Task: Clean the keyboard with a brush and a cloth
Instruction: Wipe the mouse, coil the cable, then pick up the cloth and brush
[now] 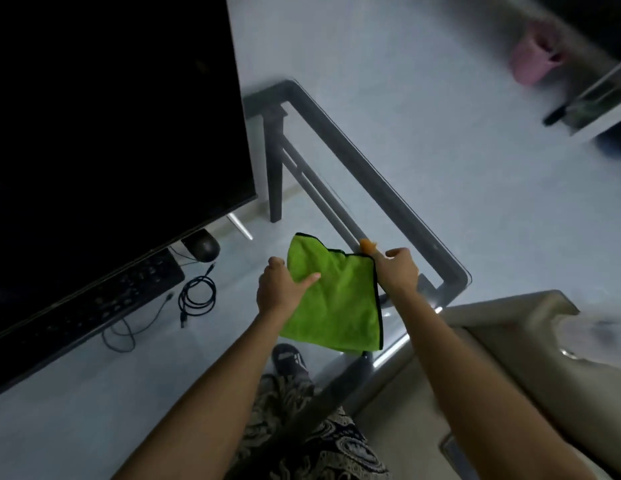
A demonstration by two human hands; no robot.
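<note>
A bright green cloth (331, 299) with a dark hem hangs in the air between my two hands above the glass table. My left hand (281, 287) grips its left side, forefinger laid across the fabric. My right hand (399, 271) pinches its upper right corner, and something small and orange (368, 244) sticks out just above that hand; I cannot tell what it is. The black keyboard (104, 299) lies at the left, partly hidden under the lower edge of a large dark monitor (111, 133). No brush is clearly visible.
A black mouse (205, 248) sits by the keyboard's far end, with a coiled black cable (197, 297) beside it. The glass table's grey frame (371, 181) runs diagonally to the right. A beige sofa arm (510, 327) is at lower right, a pink container (534, 60) on the floor beyond.
</note>
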